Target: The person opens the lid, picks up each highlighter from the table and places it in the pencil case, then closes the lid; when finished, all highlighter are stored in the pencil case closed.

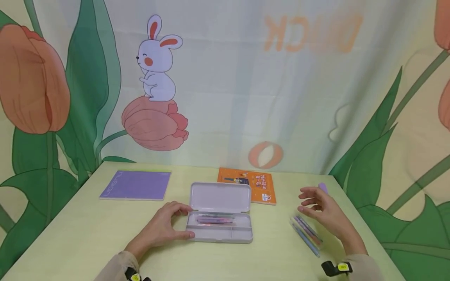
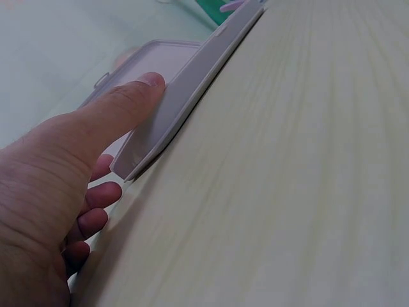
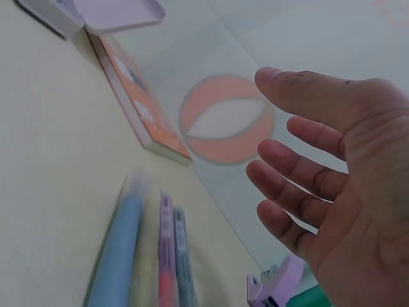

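Cloth sleeves (image 1: 367,269); left fingers (image 2: 102,195) gripping smooth oblong case (image 1: 212,233), right fingers (image 3: 297,167) apart near slim pens (image 1: 306,239).

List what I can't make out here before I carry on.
Orange book: head view, one corner hidden behind the case lid.
Purple object: head view, partly hidden by the right hand.
Pens near the right hand: right wrist view, cut off by the bottom edge.
Pens in the case: left wrist view, hidden by the case wall.
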Motion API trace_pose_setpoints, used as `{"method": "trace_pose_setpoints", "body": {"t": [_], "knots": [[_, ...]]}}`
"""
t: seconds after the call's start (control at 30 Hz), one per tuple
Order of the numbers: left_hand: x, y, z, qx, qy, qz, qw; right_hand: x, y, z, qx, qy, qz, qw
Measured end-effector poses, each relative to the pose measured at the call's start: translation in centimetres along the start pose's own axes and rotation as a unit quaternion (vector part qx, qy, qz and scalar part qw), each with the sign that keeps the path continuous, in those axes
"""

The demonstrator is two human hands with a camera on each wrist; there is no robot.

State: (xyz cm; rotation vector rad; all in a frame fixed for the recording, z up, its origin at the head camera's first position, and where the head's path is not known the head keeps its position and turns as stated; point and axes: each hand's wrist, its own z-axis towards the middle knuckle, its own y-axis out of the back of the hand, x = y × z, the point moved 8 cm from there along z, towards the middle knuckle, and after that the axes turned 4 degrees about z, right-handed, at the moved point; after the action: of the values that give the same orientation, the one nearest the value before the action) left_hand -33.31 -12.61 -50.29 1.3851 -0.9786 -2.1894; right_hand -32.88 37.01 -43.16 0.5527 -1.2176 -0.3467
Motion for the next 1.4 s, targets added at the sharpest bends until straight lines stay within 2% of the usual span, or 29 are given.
{"method": "trace_pose_setpoints", "body": {"t": [0.33, 0.63, 0.9, 1.1, 1.3, 1.4], "knots": [[0.3, 0.0, 0.1, 0.004, 0.002, 0.003, 1.0, -2.7, 0.5, -1.9, 0.009, -0.017, 0.014, 0.9997], [0.2, -0.4, 0.3, 0.01, 0.005, -0.003, 0.9999, -6.1, -0.4, -2.4, 0.036, -0.067, -0.01, 0.9971], [0.1, -0.4, 0.1, 0.011, 0.005, -0.003, 0.9999, -6.5, -0.5, -2.8, 0.031, -0.094, -0.082, 0.9918], [0.1, -0.2, 0.2, 0.009, 0.002, -0.003, 0.9999, -6.6, -0.4, -2.7, 0.03, -0.093, -0.14, 0.9854], [0.1, 0.0, 0.1, 0.009, 0.001, 0.0, 1.0, -6.3, -0.2, -2.6, 0.029, -0.088, -0.165, 0.982], [0.0, 0.0, 0.0, 0.011, 0.002, -0.001, 0.9999, -5.9, -0.1, -2.6, 0.011, -0.071, -0.175, 0.982]]}}
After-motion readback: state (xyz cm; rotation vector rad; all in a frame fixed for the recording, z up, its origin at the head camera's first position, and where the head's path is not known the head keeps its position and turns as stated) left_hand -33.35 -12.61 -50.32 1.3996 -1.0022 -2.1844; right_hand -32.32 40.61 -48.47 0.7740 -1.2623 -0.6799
